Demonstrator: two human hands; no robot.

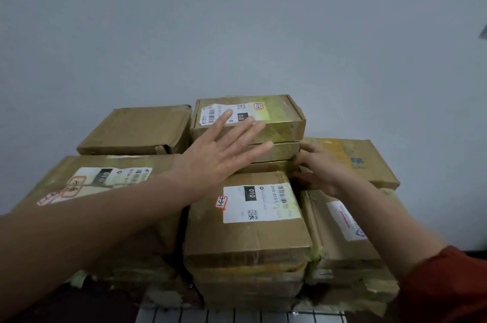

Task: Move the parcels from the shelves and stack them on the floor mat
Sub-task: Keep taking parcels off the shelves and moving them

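**Hands closing on the small stack at the back**

While the parcels sit piled against the grey wall (237, 19), the scene reads from the left like this: a wide flat parcel (87, 180) with a white label lies at the front left; behind it rests a plain brown box (137, 130); the left hand (218, 154) reaches across both, fingers spread flat and wide, holding nothing, the palm hovering over or resting lightly against the near left face of the labelled top box (274, 114); whether it actually touches cannot be told. That top box crowns a short stack of thin boxes (276, 154) at the middle back; its long side runs left to right across the view, so it lies straight ahead of the left fingertips and just left of the right hand. In front of it stands a taller middle parcel (250, 230) with a large label. The right hand (321, 172) curls at the stack's right lower corner, fingers bent against the thin boxes, gripping nothing fully yet. Further right lie an orange-marked flat parcel (353, 159) and a torn one (342, 230) below it.

Judging by this, both hands bracket the stack from either end; the right is nearer its base, so a two-sided lift seems likely; the thin boxes could slide apart if squeezed unevenly.
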